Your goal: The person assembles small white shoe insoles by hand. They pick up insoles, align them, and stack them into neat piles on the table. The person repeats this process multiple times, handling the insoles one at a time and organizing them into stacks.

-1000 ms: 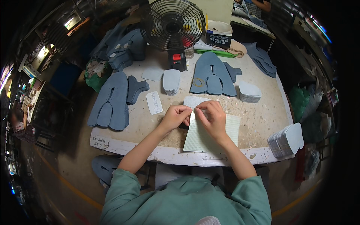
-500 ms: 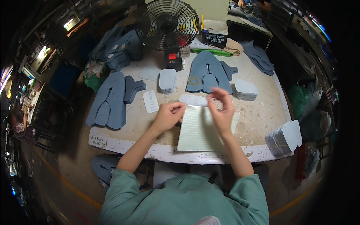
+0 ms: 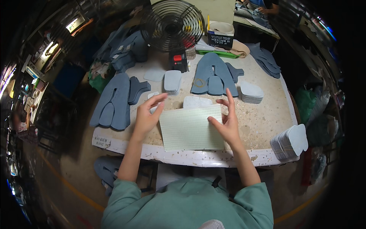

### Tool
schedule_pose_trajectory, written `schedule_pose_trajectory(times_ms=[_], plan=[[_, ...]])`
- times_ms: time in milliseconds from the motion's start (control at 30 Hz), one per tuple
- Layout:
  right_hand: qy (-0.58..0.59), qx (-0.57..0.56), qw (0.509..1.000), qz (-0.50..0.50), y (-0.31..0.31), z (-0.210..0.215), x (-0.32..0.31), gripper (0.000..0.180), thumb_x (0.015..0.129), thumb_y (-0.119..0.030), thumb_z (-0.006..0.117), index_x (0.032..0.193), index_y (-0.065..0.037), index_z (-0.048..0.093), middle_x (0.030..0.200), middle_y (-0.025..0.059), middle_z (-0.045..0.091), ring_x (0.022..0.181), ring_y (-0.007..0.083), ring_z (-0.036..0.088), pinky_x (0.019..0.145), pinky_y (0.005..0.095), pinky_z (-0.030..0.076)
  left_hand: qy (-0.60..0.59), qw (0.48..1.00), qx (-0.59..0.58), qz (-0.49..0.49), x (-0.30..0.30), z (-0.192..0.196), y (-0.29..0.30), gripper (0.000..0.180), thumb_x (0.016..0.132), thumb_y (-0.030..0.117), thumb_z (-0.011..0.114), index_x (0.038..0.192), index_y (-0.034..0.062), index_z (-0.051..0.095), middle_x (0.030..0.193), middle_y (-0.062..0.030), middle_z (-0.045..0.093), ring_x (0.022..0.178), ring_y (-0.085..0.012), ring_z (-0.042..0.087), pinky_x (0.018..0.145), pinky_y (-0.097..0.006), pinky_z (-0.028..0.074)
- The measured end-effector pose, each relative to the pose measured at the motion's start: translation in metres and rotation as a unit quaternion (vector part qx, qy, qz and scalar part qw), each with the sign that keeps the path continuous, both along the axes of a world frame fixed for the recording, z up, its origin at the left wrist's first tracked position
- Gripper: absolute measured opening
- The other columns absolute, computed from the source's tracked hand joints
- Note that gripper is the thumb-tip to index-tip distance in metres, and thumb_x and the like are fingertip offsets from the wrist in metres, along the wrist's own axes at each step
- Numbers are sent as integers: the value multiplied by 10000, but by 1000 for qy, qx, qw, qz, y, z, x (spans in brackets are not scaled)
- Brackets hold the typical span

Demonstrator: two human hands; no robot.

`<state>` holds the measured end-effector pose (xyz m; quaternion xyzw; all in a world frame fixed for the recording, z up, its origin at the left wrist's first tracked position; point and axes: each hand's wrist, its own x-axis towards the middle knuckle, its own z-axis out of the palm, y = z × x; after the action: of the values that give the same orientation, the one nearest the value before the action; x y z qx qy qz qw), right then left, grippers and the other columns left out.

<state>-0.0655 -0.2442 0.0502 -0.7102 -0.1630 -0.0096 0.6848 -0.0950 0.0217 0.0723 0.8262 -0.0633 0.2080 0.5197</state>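
Note:
A pale green sheet [image 3: 192, 131] covered in fine printed rows lies near the table's front edge, squarely in front of me. My left hand [image 3: 148, 118] hovers at its upper left corner, fingers and thumb apart with nothing between them. At the sheet's right edge is my right hand [image 3: 228, 122]; its fingers are spread and the thumb reaches over the paper. Whether that thumb touches it I cannot tell. Just beyond the sheet's far edge lies a light grey rounded piece [image 3: 197, 101]. A white card [image 3: 153, 95] is partly hidden behind my left fingers.
Stacks of blue-grey cut shoe pieces stand at left [image 3: 112, 103] and far middle [image 3: 213, 74]. Light grey piece stacks sit at centre [image 3: 172, 81], right [image 3: 251, 92] and front right [image 3: 288, 141]. A black fan [image 3: 171, 28] and a tub [image 3: 220, 32] stand at the back.
My hands have drawn apart, the left one opening from a pinch. The pale green sheet has shifted left and shows more of its width.

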Motion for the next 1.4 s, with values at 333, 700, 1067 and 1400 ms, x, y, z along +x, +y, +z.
schedule_pose_trajectory(times_ms=[333, 700, 1067, 1400], plan=[[-67, -62, 995, -47, 23, -5, -23, 1006, 734, -21, 755, 1549, -172, 184, 1337, 163, 472, 1118, 225, 529, 685, 263, 486, 127, 966, -38, -221, 26, -1, -62, 211, 869, 125, 690, 1031, -7, 721, 929, -94, 727, 837, -118, 657, 767, -271, 526], [-215, -132, 964, -90, 10, -16, -20, 777, 753, 45, 703, 1452, -129, 411, 1314, 152, 454, 938, 199, 620, 750, 302, 531, 221, 940, -85, -244, 26, -28, -58, 191, 846, 163, 741, 957, 8, 748, 814, -33, 713, 749, -61, 617, 692, -220, 497], [-308, -177, 934, -29, -7, -15, -17, 672, 746, 132, 642, 1360, -113, 527, 1304, 139, 453, 845, 171, 648, 784, 313, 539, 245, 933, -30, -260, 23, -31, -68, 158, 856, 102, 681, 953, -12, 731, 847, -35, 707, 769, -57, 613, 702, -210, 491], [-312, -166, 935, 22, -6, -18, -14, 711, 726, 145, 623, 1371, -136, 520, 1365, 154, 418, 922, 207, 649, 780, 322, 553, 230, 932, -30, -280, 23, -39, -74, 134, 846, 90, 682, 914, -17, 725, 761, -3, 667, 711, -37, 551, 638, -212, 449]])
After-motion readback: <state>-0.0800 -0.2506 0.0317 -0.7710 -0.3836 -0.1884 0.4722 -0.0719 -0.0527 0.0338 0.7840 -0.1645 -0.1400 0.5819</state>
